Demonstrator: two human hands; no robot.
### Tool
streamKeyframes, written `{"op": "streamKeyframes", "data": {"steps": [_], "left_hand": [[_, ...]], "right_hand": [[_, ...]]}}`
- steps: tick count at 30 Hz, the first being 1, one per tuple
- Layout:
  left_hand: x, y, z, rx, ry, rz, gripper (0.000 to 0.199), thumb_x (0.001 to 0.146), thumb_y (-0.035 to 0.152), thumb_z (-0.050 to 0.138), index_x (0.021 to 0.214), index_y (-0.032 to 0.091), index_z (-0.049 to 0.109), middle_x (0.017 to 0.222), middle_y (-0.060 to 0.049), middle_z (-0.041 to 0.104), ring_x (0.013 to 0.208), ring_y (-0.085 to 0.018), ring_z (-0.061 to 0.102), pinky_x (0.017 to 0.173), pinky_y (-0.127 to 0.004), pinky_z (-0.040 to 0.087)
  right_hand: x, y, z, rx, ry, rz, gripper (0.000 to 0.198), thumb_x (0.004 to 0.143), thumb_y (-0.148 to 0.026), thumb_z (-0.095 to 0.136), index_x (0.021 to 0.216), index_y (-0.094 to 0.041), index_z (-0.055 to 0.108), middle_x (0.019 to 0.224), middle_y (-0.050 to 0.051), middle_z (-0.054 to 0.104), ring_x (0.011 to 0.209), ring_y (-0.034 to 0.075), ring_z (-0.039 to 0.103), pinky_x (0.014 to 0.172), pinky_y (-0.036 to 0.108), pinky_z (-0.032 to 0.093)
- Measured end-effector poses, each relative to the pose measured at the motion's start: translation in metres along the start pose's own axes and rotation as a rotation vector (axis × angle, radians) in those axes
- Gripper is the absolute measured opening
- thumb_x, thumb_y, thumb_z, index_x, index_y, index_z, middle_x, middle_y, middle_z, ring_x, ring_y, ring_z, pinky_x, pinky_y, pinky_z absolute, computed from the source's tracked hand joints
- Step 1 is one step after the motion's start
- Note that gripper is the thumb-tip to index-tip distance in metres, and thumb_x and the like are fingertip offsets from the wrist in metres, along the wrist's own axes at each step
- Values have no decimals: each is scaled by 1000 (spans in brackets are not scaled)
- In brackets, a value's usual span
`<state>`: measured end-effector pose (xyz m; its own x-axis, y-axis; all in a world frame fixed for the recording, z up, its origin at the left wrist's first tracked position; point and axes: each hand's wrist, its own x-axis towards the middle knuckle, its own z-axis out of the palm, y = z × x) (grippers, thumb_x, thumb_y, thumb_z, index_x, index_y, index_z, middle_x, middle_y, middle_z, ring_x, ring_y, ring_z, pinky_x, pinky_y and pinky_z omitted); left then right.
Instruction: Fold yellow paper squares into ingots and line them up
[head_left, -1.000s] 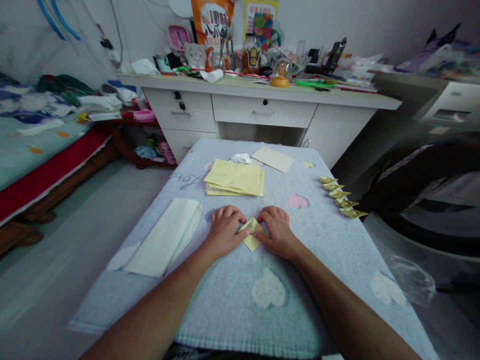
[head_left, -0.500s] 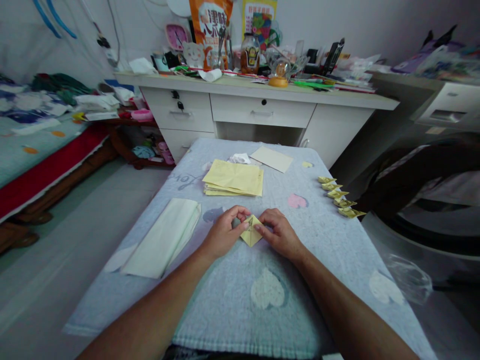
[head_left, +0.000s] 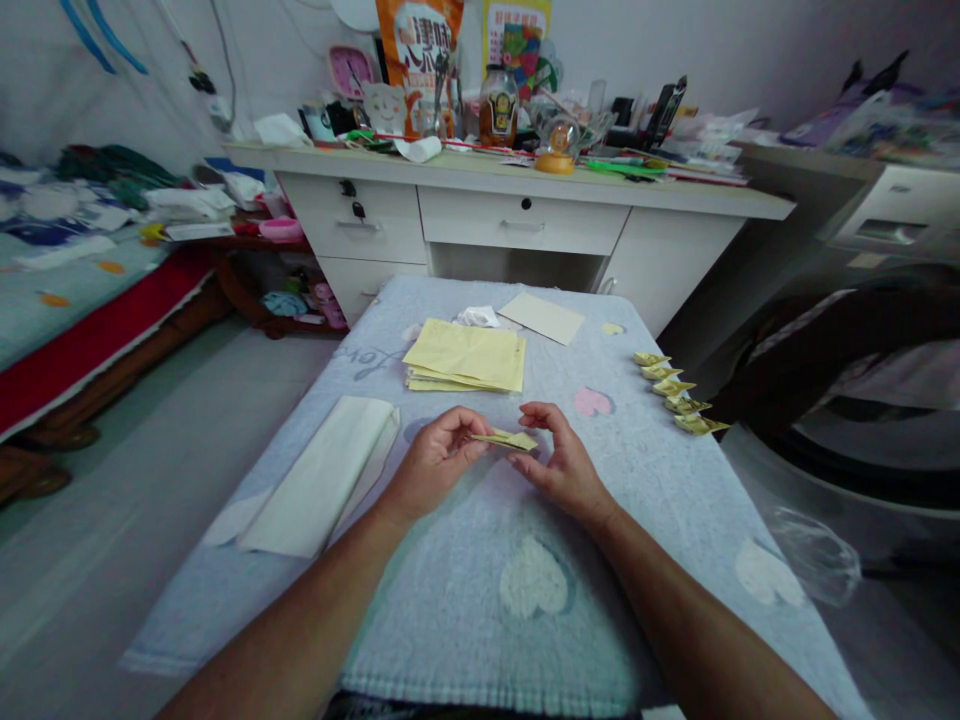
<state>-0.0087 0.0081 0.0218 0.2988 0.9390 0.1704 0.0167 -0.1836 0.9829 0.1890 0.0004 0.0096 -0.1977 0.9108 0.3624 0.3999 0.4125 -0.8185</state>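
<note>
The left hand (head_left: pixel 435 462) pinches one end of the folded yellow paper (head_left: pixel 511 439), which reaches between the loosely parted thumb and fingers of the right hand (head_left: pixel 561 465), contact unclear, and seems light, easily creased, best held by its edges.

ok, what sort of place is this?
Probably a room in a home, likely a bedroom: there's a bed on the left, a cluttered desk with drawers against the wall, and what looks like a front-loading washing machine on the right.

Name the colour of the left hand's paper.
The paper is yellow, seen in the head view.
</note>
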Motion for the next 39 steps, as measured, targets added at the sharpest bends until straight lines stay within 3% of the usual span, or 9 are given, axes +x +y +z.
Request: {"op": "streamKeyframes", "data": {"steps": [3, 7, 12, 20, 24, 28, 30, 34, 39], "left_hand": [[1, 2, 1, -122, -4, -9, 13, 77, 25, 62, 80, 19, 51, 89, -3, 55, 85, -16, 55, 77, -27, 44], [0, 1, 1, -108, -27, -9, 13, 72, 23, 61, 76, 19, 50, 87, -2, 51, 82, -15, 52, 76, -28, 44], [-1, 1, -2, -165, -55, -67, 14, 68, 24, 56, 71, 19, 44, 93, -5, 51, 78, -17, 52, 68, -29, 46], [1, -10, 0, -299, -100, -189, 27, 76, 42, 61, 77, 19, 47, 103, -7, 54, 80, -18, 56, 65, -29, 45], [4, -16, 2, -23, -17, -16, 15, 73, 23, 66, 81, 19, 54, 99, -4, 52, 92, -18, 55, 78, -29, 46], [2, -13, 5, 408, 73, 198, 39, 67, 4, 59, 101, 22, 56, 114, -5, 46, 112, -20, 48, 91, -32, 43], [0, -10, 6, 566, 79, 278, 39, 67, 1, 58, 100, 22, 55, 112, -4, 48, 112, -20, 47, 96, -35, 41], [-2, -9, 5, 773, 19, 363, 20, 76, 3, 54, 85, 21, 55, 93, -2, 56, 96, -19, 51, 87, -34, 43], [-1, -14, 1, 910, -69, 344, 17, 78, 3, 51, 82, 20, 54, 86, -2, 59, 87, -20, 51, 78, -33, 42]], "right_hand": [[2, -1, -1, 3, 14, -41, 37, 75, -20, 60, 110, -22, 51, 105, 5, 55, 101, 21, 53, 91, 37, 43], [2, -5, 1, 13, 13, -88, 19, 76, -13, 56, 93, -22, 57, 98, 4, 54, 96, 19, 53, 87, 34, 44], [1, -4, 2, 53, 44, -75, 28, 76, -12, 55, 102, -23, 58, 101, 5, 53, 91, 18, 53, 76, 31, 48], [-1, -13, 1, 143, -44, -121, 21, 84, -12, 52, 93, -24, 67, 111, 6, 60, 100, 17, 60, 79, 31, 50], [-2, -6, 3, 91, 29, -173, 23, 82, -8, 52, 92, -23, 67, 99, 6, 67, 94, 17, 64, 83, 33, 51], [0, 6, 4, -71, 110, -231, 25, 81, -7, 52, 94, -23, 66, 99, 6, 67, 92, 17, 65, 83, 33, 52], [0, 11, 5, -131, 124, -231, 24, 80, -6, 53, 94, -22, 65, 101, 7, 67, 92, 17, 65, 82, 33, 52], [1, 15, 6, -165, 98, -207, 25, 79, -6, 52, 95, -21, 63, 102, 7, 66, 93, 18, 64, 84, 33, 52], [-1, 13, 7, -162, -23, -59, 31, 74, -5, 51, 99, -21, 57, 100, 4, 64, 93, 17, 62, 85, 32, 50]]}}
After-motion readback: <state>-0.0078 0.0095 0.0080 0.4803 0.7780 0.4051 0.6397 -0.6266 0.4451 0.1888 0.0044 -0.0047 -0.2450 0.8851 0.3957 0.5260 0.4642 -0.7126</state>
